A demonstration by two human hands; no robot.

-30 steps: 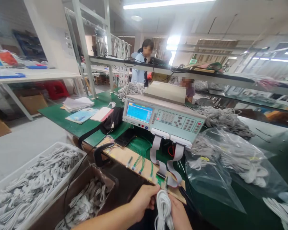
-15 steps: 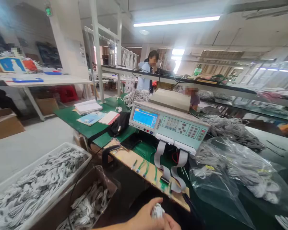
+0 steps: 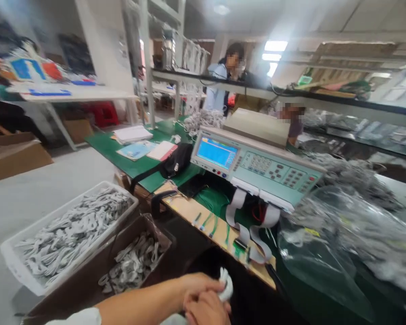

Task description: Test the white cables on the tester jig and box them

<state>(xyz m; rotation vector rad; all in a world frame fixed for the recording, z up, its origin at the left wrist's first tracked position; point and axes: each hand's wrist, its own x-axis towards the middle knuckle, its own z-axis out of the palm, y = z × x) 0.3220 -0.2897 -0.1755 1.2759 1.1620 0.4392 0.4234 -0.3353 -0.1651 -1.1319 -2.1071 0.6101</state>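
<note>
Low in the view, my left hand is closed on a small coiled bundle of white cable. Its thumb presses against the side of the coil, and the loops stick up past the fingertips. My right hand overlaps the left from below, its fingers curled in at the lower part of the same bundle. Where the hands cross, some fingers are hidden. Just beyond them lies a wooden board with green connectors and wires, joined by grey ribbon cables to a tester with a blue screen.
At left stand a white bin and a brown carton, both holding cable bundles. Clear plastic bags of cables lie on the green table at right. Notebooks and a black bag sit farther back. A person stands behind the shelf.
My hands have shifted left, and the right hand now overlaps the left more. More of the left forearm shows. The camera has turned, so the tester appears farther right and larger.
</note>
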